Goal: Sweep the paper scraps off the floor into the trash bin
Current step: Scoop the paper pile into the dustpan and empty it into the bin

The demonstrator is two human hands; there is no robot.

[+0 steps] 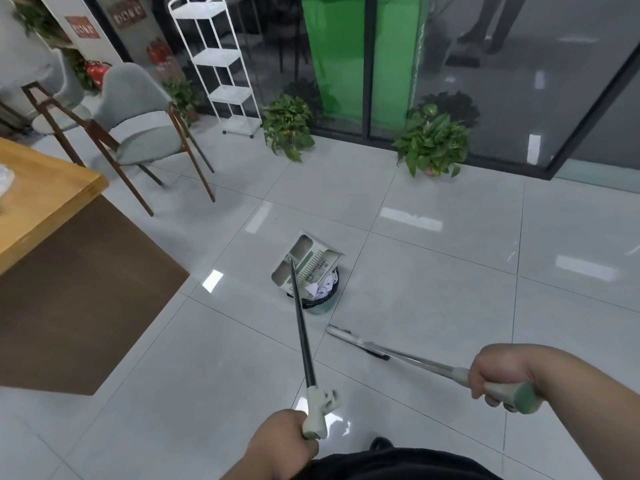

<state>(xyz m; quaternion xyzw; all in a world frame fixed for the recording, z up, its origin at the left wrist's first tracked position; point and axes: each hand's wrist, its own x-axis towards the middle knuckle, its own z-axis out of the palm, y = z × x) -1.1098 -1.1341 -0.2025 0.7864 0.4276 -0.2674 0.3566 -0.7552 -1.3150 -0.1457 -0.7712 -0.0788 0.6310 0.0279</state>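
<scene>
Paper scraps: sat crumpled inside the trash bin, right under the dustpan tipped over its mouth. Gripped the dustpan pole with the left hand, fingers wrapped round the end. Same deal with the right hand, curled tight round the broom handle, with the broom head down on the tile floor just beside the bin. Wooden table off left, plus chairs, white rack and potted plants by the glass.
</scene>
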